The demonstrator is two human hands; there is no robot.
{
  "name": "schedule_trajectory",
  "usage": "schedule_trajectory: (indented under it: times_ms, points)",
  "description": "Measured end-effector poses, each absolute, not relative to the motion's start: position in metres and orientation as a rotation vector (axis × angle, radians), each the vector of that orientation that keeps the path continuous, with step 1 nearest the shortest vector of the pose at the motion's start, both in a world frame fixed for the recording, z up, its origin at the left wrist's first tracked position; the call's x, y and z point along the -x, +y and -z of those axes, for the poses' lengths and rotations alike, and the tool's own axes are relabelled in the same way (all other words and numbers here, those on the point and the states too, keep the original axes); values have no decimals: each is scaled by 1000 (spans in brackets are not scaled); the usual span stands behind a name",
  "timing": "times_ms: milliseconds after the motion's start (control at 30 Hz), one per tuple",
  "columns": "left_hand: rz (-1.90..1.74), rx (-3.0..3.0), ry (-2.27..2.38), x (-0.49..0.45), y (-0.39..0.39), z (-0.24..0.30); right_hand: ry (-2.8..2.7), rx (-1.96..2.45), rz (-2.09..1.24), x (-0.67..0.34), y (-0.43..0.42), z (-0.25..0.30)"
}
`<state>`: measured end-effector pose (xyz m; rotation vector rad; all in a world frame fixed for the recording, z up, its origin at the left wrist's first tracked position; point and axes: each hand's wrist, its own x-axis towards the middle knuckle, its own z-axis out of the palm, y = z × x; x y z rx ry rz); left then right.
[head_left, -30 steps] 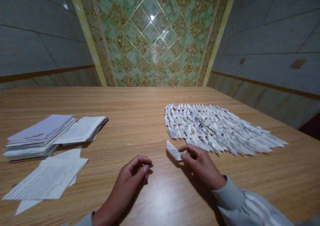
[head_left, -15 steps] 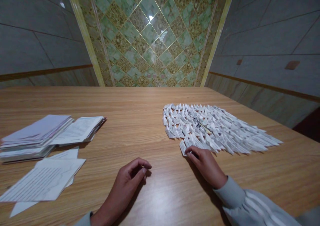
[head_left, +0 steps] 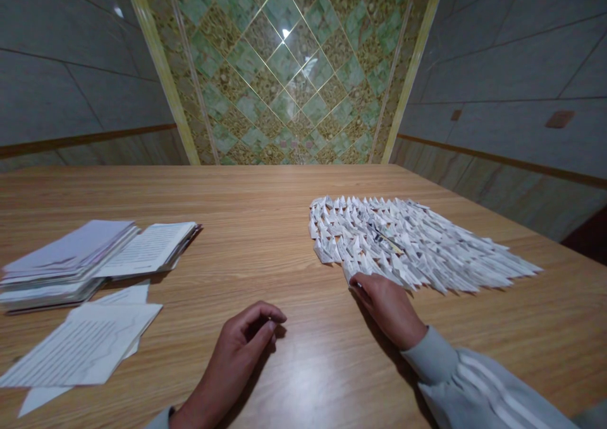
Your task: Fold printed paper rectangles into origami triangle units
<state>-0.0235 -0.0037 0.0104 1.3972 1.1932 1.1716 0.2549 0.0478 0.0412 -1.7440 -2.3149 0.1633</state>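
Observation:
At the near left corner of a wide array of folded paper pieces (head_left: 374, 233), my right hand (head_left: 386, 306) has its thumb and fingers closed on a small folded paper piece (head_left: 349, 271). Its fingers partly cover that piece. The pieces are pointed, printed and white-grey, set closely in rows. My left hand (head_left: 241, 347) rests on the wooden table, fingers curled and thumb close to the fingertips, with nothing visible in it. It lies between the array and the loose sheets on the left.
A thick stack of paper (head_left: 71, 252) stands on the left of the table (head_left: 256, 227), with a smaller printed pile (head_left: 154, 246) beside it. Loose sheets with printed lines (head_left: 90, 340) overlap nearer to me. Tiled walls (head_left: 294, 69) rise behind the table.
My right hand has shifted slightly left and inward, and the folded paper piece under its fingers has moved up against the row. My left hand has stayed almost still.

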Motion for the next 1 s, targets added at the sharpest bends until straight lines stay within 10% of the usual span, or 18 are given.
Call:
schedule_trajectory:
  times_ms: [1000]
  points:
    - [-1155,-1372,1211,22,-3,-14,-2318,1819,122,-252,46,-49]
